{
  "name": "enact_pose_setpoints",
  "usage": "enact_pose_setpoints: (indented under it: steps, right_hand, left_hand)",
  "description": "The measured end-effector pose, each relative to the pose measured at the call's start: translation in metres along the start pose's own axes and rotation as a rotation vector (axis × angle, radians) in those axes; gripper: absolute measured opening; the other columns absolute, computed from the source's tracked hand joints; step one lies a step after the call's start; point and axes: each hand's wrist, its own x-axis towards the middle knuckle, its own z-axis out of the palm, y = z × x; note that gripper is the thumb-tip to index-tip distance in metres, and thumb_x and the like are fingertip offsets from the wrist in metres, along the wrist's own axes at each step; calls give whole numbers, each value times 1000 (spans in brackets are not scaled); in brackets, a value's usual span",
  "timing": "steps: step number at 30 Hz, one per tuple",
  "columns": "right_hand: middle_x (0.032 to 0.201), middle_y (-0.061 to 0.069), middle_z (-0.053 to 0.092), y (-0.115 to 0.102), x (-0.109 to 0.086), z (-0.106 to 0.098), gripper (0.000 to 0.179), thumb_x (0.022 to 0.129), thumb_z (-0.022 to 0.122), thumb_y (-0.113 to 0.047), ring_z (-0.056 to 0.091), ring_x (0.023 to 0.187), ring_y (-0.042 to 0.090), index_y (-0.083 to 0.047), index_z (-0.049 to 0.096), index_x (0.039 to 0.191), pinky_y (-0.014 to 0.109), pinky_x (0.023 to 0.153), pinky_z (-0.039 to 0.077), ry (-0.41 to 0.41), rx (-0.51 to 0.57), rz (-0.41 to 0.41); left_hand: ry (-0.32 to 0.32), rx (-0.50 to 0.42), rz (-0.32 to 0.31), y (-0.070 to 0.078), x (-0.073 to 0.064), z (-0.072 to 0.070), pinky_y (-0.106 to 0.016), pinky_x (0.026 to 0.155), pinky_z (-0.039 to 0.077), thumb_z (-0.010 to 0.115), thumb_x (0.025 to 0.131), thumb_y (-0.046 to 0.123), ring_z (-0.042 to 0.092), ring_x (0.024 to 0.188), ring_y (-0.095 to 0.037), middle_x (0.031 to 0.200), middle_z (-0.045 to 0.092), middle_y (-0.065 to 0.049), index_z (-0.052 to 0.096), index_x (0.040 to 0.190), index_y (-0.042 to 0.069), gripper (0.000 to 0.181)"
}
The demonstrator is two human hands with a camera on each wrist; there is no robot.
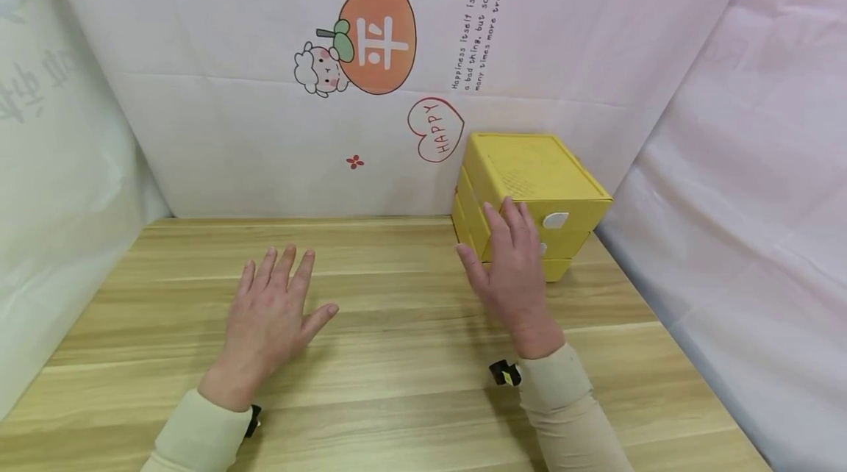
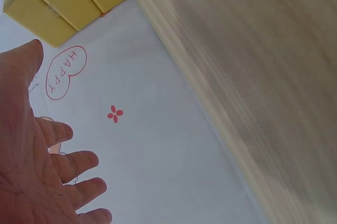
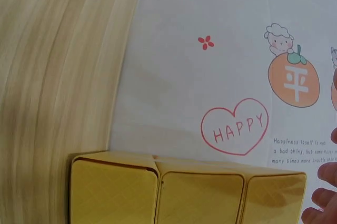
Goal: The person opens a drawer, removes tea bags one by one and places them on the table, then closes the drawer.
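A yellow box of stacked drawers (image 1: 549, 163) with white knobs stands at the table's back right; its drawers look shut in the right wrist view. My right hand (image 1: 512, 277) is in front of the box, fingers extended and thumb apart, hiding part of the drawer fronts. Whether its fingertips touch the box I cannot tell. On the left, my left hand (image 1: 267, 317) hovers palm down over the table with fingers spread. It holds nothing, and its bare palm (image 2: 26, 166) shows in the left wrist view.
The wooden table (image 1: 370, 398) reaches back to a white printed cloth (image 1: 278, 148) hanging upright behind it. More white cloth hangs at the left (image 1: 73, 134) and right (image 1: 748, 185). A small black device (image 1: 506, 373) sits at the right cuff.
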Motion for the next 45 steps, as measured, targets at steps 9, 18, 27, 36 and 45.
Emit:
enact_pose_setpoints:
  steps: [9,18,27,36,45]
  right_hand:
    - [153,36,43,16,3,-10,82,106,39,-66,35,145,57,4,50,147,65,121,27,33,-19,58]
    - [156,35,41,36,8,-21,84,104,41,-67,33,146,57,3,48,149,66,121,26,33,-26,140]
    - [154,37,42,53,18,-29,84,104,42,-67,34,144,60,5,48,149,67,120,27,77,-71,147]
    - [155,36,40,75,30,-40,76,104,47,-57,33,146,57,4,46,150,64,123,21,92,-49,206]
    - [152,37,42,91,40,-46,75,104,47,-57,37,143,56,4,46,147,65,121,24,141,-82,201]
  left_hand:
    - [10,11,12,1,0,0,-67,122,17,54,99,66,30,151,-50,163,37,-27,37,161,5,89]
    - [19,4,15,2,1,-1,-68,122,19,55,99,66,31,150,-51,162,38,-28,37,161,5,89]
    - [6,10,11,2,2,-1,-68,122,18,55,98,66,31,151,-51,163,37,-27,37,161,5,90]
    - [5,5,12,3,1,-1,-68,122,18,55,98,66,30,151,-51,163,38,-27,37,161,5,90]
    - [15,9,15,3,0,0,-68,122,18,55,98,66,31,150,-51,162,39,-27,37,161,5,89]
